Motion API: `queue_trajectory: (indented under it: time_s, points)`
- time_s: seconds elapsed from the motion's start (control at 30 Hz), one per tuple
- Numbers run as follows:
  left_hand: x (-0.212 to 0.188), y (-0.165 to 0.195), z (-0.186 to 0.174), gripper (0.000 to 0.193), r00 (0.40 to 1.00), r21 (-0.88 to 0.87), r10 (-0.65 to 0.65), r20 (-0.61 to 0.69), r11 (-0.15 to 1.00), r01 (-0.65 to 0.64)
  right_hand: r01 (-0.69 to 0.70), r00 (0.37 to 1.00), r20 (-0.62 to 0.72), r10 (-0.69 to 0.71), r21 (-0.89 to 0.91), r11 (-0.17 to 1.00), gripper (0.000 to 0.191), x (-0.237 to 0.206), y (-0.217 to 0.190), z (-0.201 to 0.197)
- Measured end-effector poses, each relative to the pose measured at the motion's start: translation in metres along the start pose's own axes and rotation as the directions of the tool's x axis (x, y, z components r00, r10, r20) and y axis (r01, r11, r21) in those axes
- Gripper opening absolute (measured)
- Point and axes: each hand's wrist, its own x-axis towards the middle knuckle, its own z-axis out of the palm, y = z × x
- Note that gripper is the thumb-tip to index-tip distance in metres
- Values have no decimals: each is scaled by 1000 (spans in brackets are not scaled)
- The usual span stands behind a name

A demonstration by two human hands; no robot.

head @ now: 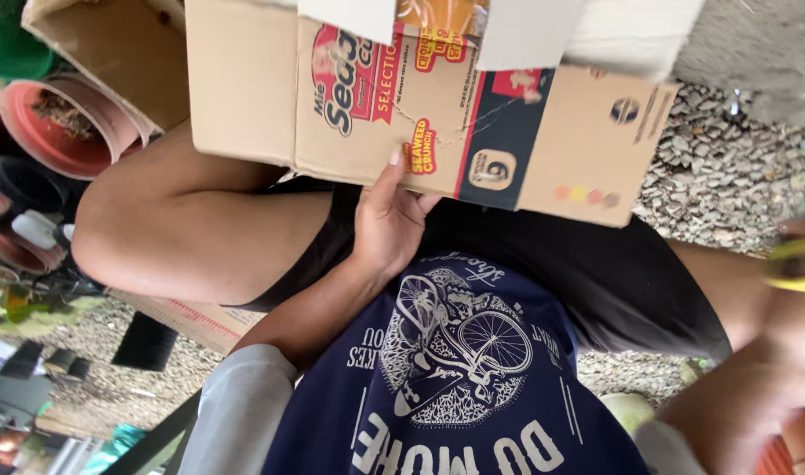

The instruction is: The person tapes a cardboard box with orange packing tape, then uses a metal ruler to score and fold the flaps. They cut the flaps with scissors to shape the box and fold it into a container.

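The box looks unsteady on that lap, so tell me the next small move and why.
Probably bring the right hand over to the box's free side. Only the left hand has a grip on the cardboard box, at its near edge, while the box lies tilted across the knee with its flaps open. The right hand is blurred, off to the side.

Cardboard box cut off by the top edge; right hand blurred at the right edge.
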Motion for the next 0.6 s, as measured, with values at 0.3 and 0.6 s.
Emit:
queue_trajectory:
  time_s: [0.3, 0.6]
  points:
    - [0, -38, 19, 46, 982, 8, -181, 46, 983, 181, -142, 990, 82, 116, 519, 843, 34, -25, 26, 81]
    - [10, -51, 19, 50, 972, -75, -226, 64, 970, 231, 170, 979, 86, -185, 158, 973, 42, 42, -5, 108]
